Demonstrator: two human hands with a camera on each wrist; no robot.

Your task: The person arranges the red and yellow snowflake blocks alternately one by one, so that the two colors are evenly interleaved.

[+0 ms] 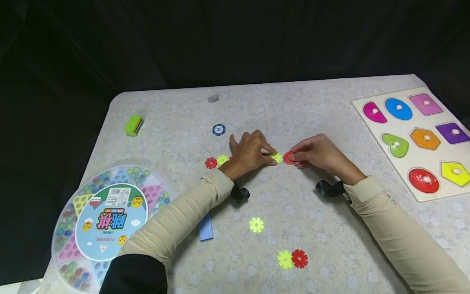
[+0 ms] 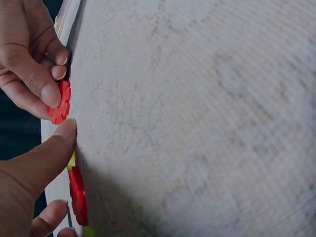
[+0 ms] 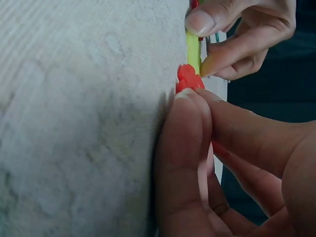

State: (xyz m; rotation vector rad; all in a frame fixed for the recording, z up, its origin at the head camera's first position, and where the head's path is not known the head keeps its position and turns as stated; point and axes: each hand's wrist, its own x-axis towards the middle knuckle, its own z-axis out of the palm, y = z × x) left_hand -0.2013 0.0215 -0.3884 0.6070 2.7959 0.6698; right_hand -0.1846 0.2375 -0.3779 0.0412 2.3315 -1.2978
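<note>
My right hand pinches a red notched building disc between thumb and fingers, close over the table. Just left of it, my left hand grips a yellow notched disc by its edges with thumb and index finger. In the right wrist view the red disc overlaps the end of the yellow disc. Another red disc follows the yellow one in the left wrist view. Farther along that line, a red disc and a yellow disc show; my left hand hides the middle.
Nearer me lie a loose yellow disc and a joined yellow and red pair. A round marble game box stands left, a shape puzzle board right. Behind are a poker chip and green block.
</note>
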